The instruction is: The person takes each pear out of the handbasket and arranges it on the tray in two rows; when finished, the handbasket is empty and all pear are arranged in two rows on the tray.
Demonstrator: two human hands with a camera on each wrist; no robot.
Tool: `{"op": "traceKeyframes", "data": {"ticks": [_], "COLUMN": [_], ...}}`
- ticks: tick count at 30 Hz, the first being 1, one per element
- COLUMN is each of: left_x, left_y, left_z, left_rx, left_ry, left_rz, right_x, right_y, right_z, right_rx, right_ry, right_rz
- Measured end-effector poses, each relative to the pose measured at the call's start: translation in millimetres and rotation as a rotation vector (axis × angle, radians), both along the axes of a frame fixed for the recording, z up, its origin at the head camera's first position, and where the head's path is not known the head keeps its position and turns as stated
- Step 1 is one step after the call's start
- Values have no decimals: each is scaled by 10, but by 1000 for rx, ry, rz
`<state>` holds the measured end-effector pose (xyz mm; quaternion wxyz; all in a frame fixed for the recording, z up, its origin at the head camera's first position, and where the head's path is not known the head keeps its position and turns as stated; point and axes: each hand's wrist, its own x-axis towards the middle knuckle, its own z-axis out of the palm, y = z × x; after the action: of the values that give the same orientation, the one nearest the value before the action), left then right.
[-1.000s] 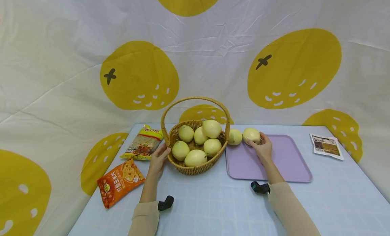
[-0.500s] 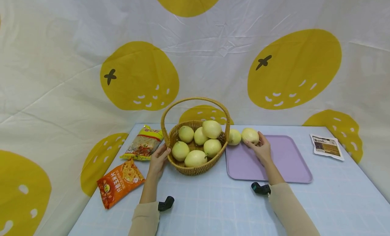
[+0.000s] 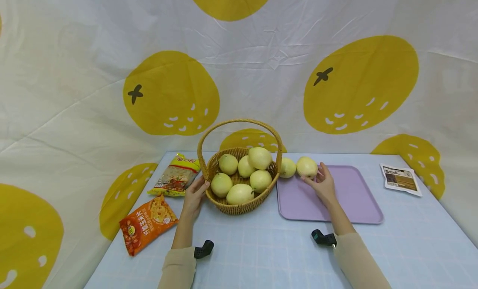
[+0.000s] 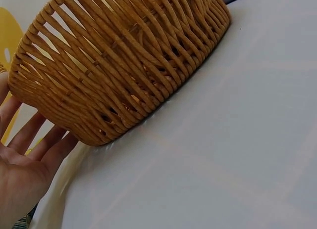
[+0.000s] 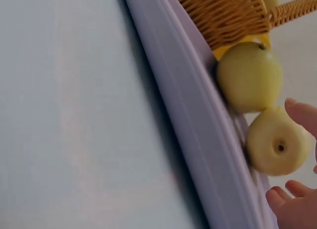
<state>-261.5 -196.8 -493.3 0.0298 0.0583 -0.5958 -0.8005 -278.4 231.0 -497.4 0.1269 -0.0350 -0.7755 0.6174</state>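
Observation:
A wicker basket (image 3: 235, 208) with a tall arched handle holds several pale yellow-green pears (image 3: 240, 194). My left hand (image 3: 195, 194) touches the basket's left end, thumb at the rim; in the left wrist view its fingers (image 4: 29, 135) lie fairly straight against the woven wall. Right of the basket, two more pears sit side by side at the back left of a lilac tray (image 3: 358, 197). Around the right-hand pear (image 3: 307, 167) my right hand (image 3: 324, 185) is spread. The right wrist view shows a gap between its fingers and that pear (image 5: 277, 140).
On the left lie a yellow-topped food packet (image 3: 175, 177) and an orange snack bag (image 3: 147, 224). A small white and brown pouch (image 3: 401, 180) lies right of the tray. Behind the pale blue table (image 3: 261, 256) hangs a fruit-printed cloth (image 3: 261, 81).
The right-hand pear has shifted slightly left, close to the other pear. My right hand has let go, its fingers parting from the pear. The left hand and basket stay put.

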Motion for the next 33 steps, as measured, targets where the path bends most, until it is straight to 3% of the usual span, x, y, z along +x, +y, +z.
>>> {"op": "traceKeyframes", "data": {"ticks": [9,15,20,28,33], "left_x": [11,3,-4,13,14], "left_y": [2,12,12,6,3], "left_z": [21,2,-12,-20,-25], "left_rx": [-21,-13,-4,-18,-10], "left_ry": [17,24,19,50,53], "left_rz": [-9,4,4,-4,-10], "right_x": [144,258,378,461,488], "right_y": [-121,-310,-508,-833,-1042], "right_z": [194,399,558,625,659], "right_rx": [60,-58,-193,-235,-295], "right_ry": [148,215,238,271,282], "right_rz": [-139,-147,-33,322,403]}}
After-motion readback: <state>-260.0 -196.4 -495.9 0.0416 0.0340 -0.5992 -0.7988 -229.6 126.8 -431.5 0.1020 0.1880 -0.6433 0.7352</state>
